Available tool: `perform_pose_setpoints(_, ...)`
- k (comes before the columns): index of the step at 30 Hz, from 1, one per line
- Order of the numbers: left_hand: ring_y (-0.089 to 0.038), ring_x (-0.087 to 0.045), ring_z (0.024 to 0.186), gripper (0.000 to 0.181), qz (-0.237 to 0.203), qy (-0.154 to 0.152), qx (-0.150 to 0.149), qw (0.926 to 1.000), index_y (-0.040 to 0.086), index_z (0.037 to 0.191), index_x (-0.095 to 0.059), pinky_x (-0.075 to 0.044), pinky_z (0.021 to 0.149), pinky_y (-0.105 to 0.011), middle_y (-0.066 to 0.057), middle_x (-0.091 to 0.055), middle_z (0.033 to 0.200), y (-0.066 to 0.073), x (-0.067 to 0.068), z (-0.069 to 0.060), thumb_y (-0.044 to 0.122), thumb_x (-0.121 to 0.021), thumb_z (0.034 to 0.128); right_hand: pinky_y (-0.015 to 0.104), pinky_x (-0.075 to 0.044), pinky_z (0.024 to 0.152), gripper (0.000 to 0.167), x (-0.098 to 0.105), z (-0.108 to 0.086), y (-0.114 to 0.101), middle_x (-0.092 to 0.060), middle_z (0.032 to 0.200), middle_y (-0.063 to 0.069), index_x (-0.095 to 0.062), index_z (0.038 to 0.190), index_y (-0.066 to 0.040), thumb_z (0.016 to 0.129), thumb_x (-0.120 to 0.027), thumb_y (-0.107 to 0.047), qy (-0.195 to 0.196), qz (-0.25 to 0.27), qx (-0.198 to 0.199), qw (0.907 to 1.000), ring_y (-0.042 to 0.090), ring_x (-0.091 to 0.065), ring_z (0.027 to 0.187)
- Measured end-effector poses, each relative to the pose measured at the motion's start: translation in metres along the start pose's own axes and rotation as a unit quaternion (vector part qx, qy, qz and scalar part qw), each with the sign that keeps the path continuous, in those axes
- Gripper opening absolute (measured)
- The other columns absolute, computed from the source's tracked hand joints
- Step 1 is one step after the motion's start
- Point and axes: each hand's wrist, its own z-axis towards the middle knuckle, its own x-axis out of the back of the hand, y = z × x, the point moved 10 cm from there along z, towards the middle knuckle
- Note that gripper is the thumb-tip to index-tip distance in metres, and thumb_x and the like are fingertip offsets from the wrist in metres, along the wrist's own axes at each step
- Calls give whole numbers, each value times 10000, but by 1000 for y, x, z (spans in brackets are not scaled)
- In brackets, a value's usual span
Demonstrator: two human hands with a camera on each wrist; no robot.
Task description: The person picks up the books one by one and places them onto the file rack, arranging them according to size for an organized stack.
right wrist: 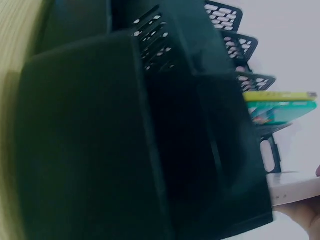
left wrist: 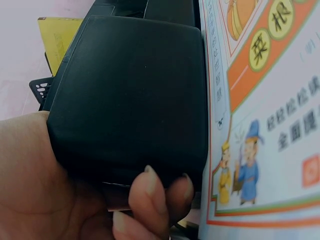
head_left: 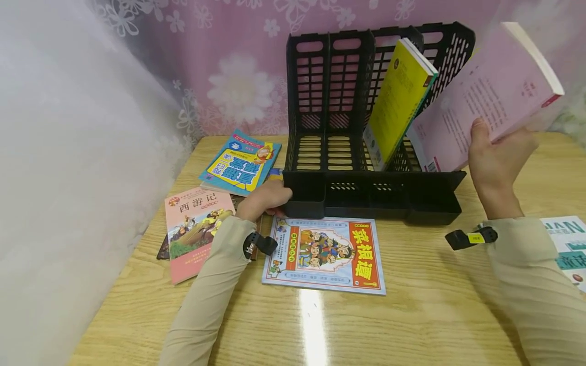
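I count one black rack [head_left: 361,178], one blue-bordered book [head_left: 322,254] in front of it, one white book [head_left: 567,249] to its right. The left hand [head_left: 265,197] grips the rack's front corner; the right hand [head_left: 499,157] clasps one thick pink book [head_left: 485,96], tilted, with small print and pale pages, its lower end at the rack's right end.

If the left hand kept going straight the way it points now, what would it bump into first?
The black rack: the left hand already grips its near corner, so contact would likely be immediate, though its exact heading is hard to judge.
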Motion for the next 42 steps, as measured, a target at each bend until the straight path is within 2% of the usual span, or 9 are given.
perform_pose_setpoints(7,-161,-563,488,425,18,13,35,10000,-77,1244,-517,-420,510,-264,-67,-620,591,1,1,0,204,-414,942,206,-499,864,319,-5,3,34,-704,1111,32,-710,1142,-111,846,-596,-81,-264,-613,-82,9977,58,-655,1013)
perform_pose_setpoints(17,-161,-557,478,384,3,-29,103,9999,-61,1189,-551,-420,493,-260,-65,-613,585,4,-2,1,200,-411,944,103,-444,750,302,-8,0,42,-708,1092,67,-716,1135,-98,874,-588,-179,-436,-1617,-15,9859,-77,-609,896)
perform_pose_setpoints(25,-159,-561,480,483,-118,26,192,9997,-61,1353,-447,-421,507,-262,-67,-624,593,1,-1,-2,198,-394,949,108,-434,797,365,-22,6,37,-679,1173,95,-680,1211,-120,868,-562,-163,-1345,-1799,-4,9745,-80,-573,953)
perform_pose_setpoints(28,-158,-559,485,500,-141,77,221,9996,-60,1370,-432,-424,510,-261,-67,-627,596,-2,-1,-3,204,-403,946,82,-417,703,398,-27,6,38,-672,1176,134,-657,1230,-88,860,-531,-165,-1771,-2027,-109,9630,-60,-571,901)
perform_pose_setpoints(31,-154,-561,491,499,-137,99,193,9997,-65,1357,-442,-430,510,-256,-65,-632,604,-3,-1,-3,211,-411,942,181,-506,705,495,-34,3,40,-611,1241,229,-539,1336,-40,856,-548,-157,-2598,-2294,-284,9376,176,-631,995)
perform_pose_setpoints(35,-157,-558,494,486,-133,136,184,9997,-67,1332,-461,-432,511,-256,-67,-632,613,-3,-1,-3,217,-418,941,600,-475,837,686,-43,-9,51,-464,1314,353,-309,1436,15,865,-641,-168,-4118,-2683,-645,8685,546,-483,1098)
perform_pose_setpoints(36,-158,-559,495,483,-135,146,184,9996,-68,1327,-465,-432,512,-256,-68,-632,614,-3,-1,-3,218,-419,940,688,-395,861,700,-43,-13,54,-438,1314,370,-292,1431,26,870,-655,-182,-4459,-2797,-700,8473,557,-453,1119)
perform_pose_setpoints(39,-156,-566,498,478,-137,153,164,9997,-72,1318,-470,-437,514,-257,-71,-634,617,-2,0,-4,214,-416,939,689,-337,892,671,-42,-19,62,-436,1273,399,-344,1371,77,880,-671,-244,-5111,-3112,-710,7981,559,-404,1143)
perform_pose_setpoints(42,-155,-576,499,475,-148,130,150,9997,-71,1313,-474,-438,515,-259,-74,-637,619,-1,1,-4,212,-413,937,689,-318,911,634,-38,-19,68,-447,1255,412,-404,1314,98,891,-659,-299,-5319,-3292,-726,7768,559,-391,1156)
